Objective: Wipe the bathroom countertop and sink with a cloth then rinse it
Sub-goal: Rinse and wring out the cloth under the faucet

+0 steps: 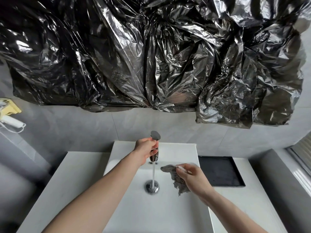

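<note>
A chrome faucet [154,157] stands at the back of the white sink [127,206], and a stream of water [153,175] falls from its spout onto the chrome drain [151,187]. My left hand [146,149] grips the faucet just under its lever handle [155,135]. My right hand [193,179] pinches a crumpled grey cloth [173,175] over the basin, just right of the stream. The cloth hangs below my fingers, apart from the water. The white countertop [64,179] runs on both sides of the sink.
A black tray [220,172] lies on the counter right of the sink. Crinkled black plastic sheeting [151,56] covers the wall above. A white and yellow device [10,115] hangs on the grey tiled wall at the left. A window frame [301,165] is at the far right.
</note>
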The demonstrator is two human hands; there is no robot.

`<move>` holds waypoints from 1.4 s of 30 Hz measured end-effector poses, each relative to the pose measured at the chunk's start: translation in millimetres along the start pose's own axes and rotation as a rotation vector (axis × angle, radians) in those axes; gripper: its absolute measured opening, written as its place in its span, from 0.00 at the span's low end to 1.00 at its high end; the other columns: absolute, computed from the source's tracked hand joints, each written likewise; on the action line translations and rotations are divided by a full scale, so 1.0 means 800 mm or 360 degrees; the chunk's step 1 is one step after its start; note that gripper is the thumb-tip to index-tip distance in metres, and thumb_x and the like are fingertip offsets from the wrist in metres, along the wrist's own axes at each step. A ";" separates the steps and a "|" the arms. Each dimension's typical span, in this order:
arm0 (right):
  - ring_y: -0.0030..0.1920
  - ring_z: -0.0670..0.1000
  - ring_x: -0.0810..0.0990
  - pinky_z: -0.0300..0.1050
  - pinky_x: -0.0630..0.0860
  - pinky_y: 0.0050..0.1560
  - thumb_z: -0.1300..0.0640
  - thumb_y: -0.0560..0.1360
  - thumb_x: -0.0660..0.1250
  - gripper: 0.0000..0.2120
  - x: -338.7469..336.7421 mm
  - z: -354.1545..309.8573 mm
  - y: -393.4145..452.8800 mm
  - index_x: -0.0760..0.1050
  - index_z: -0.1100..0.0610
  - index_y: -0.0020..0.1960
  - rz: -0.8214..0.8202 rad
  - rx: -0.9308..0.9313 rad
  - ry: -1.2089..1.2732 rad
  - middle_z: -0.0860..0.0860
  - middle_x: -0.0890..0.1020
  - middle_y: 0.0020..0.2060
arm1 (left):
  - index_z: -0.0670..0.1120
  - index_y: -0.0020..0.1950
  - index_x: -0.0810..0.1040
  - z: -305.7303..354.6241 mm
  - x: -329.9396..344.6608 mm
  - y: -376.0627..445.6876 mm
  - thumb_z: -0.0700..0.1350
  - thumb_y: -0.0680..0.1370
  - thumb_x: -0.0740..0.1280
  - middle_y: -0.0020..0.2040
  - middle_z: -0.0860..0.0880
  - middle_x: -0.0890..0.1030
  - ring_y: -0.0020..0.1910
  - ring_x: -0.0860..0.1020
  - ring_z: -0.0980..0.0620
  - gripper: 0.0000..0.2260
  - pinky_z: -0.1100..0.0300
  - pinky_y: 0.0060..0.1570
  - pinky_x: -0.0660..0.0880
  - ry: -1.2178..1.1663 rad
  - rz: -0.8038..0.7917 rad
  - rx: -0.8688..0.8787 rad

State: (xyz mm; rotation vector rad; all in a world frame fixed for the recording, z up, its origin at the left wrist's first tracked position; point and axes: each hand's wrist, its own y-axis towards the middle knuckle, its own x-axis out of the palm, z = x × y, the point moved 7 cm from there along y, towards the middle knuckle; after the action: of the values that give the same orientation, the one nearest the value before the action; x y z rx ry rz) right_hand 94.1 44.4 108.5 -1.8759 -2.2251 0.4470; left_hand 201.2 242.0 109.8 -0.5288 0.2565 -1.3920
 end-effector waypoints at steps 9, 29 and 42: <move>0.36 0.60 0.84 0.51 0.78 0.34 0.50 0.87 0.60 0.18 0.002 0.000 -0.004 0.85 0.57 0.51 0.0010 -0.0135 -0.0172 0.56 0.78 0.34 | 0.56 0.51 0.80 -0.051 -0.034 -0.080 0.49 0.72 0.70 0.46 0.54 0.83 0.39 0.84 0.51 0.09 0.52 0.41 0.79 0.0808 0.0123 0.0504; 0.36 0.48 0.84 0.48 0.83 0.46 0.53 0.82 0.62 0.17 0.022 0.048 0.008 0.78 0.52 0.36 0.0131 -0.0149 -0.0941 0.43 0.84 0.33 | 0.47 0.40 0.87 -0.113 -0.085 -0.126 0.43 0.79 0.71 0.41 0.53 0.84 0.38 0.81 0.58 0.10 0.65 0.39 0.75 0.0635 0.0097 0.0484; 0.39 0.36 0.84 0.31 0.76 0.39 0.58 0.78 0.70 0.08 0.006 0.045 0.007 0.86 0.46 0.47 0.0208 -0.0149 -0.0934 0.40 0.88 0.38 | 0.41 0.45 0.84 -0.146 -0.159 -0.097 0.50 0.82 0.68 0.33 0.50 0.79 0.34 0.76 0.52 0.14 0.54 0.40 0.80 0.0601 0.0196 0.0048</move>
State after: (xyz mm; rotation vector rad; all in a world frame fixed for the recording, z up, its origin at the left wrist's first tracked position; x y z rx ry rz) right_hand 86.5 46.7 73.0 -2.1583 -2.5028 1.0509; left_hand 56.7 335.6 31.0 -0.2169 0.5627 -1.3663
